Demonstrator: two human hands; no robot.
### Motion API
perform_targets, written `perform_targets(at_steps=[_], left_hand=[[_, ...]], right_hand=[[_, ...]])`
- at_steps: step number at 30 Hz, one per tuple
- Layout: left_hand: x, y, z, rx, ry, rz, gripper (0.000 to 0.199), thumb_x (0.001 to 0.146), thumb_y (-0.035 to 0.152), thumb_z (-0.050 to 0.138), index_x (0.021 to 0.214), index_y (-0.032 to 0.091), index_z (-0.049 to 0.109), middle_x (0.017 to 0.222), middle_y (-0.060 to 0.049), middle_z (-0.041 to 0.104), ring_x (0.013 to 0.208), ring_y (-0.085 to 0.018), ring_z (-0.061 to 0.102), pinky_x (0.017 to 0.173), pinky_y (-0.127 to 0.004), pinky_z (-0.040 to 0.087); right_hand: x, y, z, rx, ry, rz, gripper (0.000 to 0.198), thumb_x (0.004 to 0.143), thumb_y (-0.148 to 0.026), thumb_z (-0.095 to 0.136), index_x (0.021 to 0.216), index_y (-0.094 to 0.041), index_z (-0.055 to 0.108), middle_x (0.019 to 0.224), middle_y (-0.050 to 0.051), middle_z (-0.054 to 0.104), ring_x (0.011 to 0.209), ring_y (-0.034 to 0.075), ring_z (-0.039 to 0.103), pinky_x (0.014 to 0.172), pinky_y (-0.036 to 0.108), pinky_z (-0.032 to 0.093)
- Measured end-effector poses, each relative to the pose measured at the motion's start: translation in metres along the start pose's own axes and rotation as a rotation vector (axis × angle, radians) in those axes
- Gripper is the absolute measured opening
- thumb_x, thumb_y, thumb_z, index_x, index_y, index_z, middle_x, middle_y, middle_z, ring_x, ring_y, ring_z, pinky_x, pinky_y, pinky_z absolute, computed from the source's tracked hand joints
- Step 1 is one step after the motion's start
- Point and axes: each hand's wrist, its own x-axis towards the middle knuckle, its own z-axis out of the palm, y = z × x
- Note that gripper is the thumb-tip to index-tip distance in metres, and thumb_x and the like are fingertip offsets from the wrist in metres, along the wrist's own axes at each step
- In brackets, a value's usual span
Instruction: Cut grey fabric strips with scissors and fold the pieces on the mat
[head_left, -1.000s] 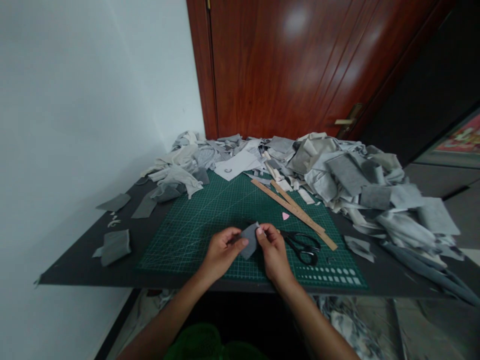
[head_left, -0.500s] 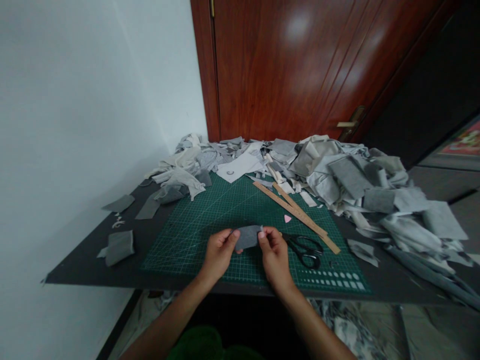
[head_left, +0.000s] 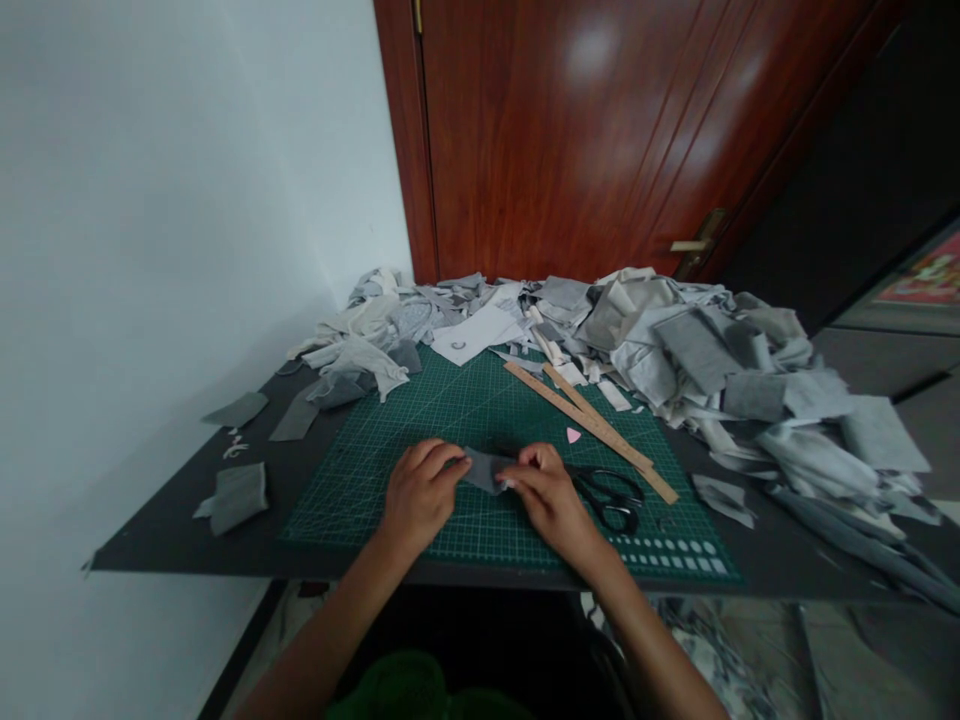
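Observation:
A small piece of grey fabric (head_left: 482,470) is stretched between my two hands, over the front part of a green cutting mat (head_left: 352,500). My left hand (head_left: 422,490) pinches its left end between thumb and fingers. At the right end, the fingers of my right hand (head_left: 546,492) are closed on the cloth, with a pale edge showing by the fingertips. Black-handled scissors (head_left: 616,497) lie just right of my right hand, their blades partly hidden behind it. A pink triangular piece of chalk (head_left: 574,436) rests on the mat beyond.
Two wooden rulers (head_left: 592,425) lie crossed on the mat. A large heap of grey and white fabric scraps (head_left: 675,350) covers the back and right. White paper (head_left: 472,335) sits at the mat's far edge. Folded grey cloth (head_left: 238,497) lies at the left, near the wall.
Both hands have turned over, from thumbs on top to the backs of the hands showing. The fabric has tilted and shows a smaller area. My left hand has shifted slightly left.

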Motion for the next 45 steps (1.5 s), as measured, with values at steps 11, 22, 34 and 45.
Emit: perform_targets(at_steps=[11, 22, 34, 45], left_hand=[[0.005, -0.005, -0.011, -0.022, -0.301, 0.062, 0.037, 0.087, 0.005, 0.055, 0.107, 0.024, 0.079, 0.113, -0.009, 0.070, 0.119, -0.029, 0.061, 0.098, -0.047, 0.054], [-0.012, 0.039, 0.012, -0.061, -0.541, 0.106, 0.083, 0.097, 0.065, 0.053, 0.157, 0.010, 0.037, 0.164, -0.022, 0.037, 0.154, -0.033, 0.034, 0.126, -0.050, 0.029], [-0.010, 0.035, 0.013, -0.068, -0.564, 0.136, 0.104, 0.083, 0.086, 0.052, 0.156, 0.014, 0.042, 0.164, -0.022, 0.038, 0.154, -0.038, 0.033, 0.126, -0.055, 0.024], [-0.003, 0.033, 0.010, -0.094, -0.612, 0.112, 0.074, 0.098, 0.066, 0.051, 0.154, 0.019, 0.047, 0.165, -0.018, 0.038, 0.155, -0.032, 0.032, 0.126, -0.055, 0.028]], right_hand=[[-0.002, 0.000, -0.016, -0.353, -0.359, -0.109, 0.039, 0.093, 0.002, 0.057, 0.106, -0.027, 0.079, 0.099, 0.006, 0.063, 0.097, 0.024, 0.054, 0.085, 0.038, 0.042], [0.000, 0.000, -0.025, -0.374, -0.421, -0.086, 0.043, 0.093, -0.001, 0.061, 0.118, -0.032, 0.079, 0.089, 0.004, 0.063, 0.091, 0.025, 0.057, 0.086, 0.038, 0.044], [-0.010, -0.007, -0.050, -0.256, -0.326, 0.111, 0.036, 0.095, -0.011, 0.059, 0.118, -0.031, 0.079, 0.097, 0.004, 0.083, 0.088, 0.025, 0.074, 0.083, 0.034, 0.050], [0.002, -0.009, -0.046, -0.520, -0.574, 0.178, 0.043, 0.103, -0.016, 0.049, 0.140, -0.027, 0.067, 0.100, 0.008, 0.078, 0.097, 0.023, 0.071, 0.086, 0.030, 0.048]])
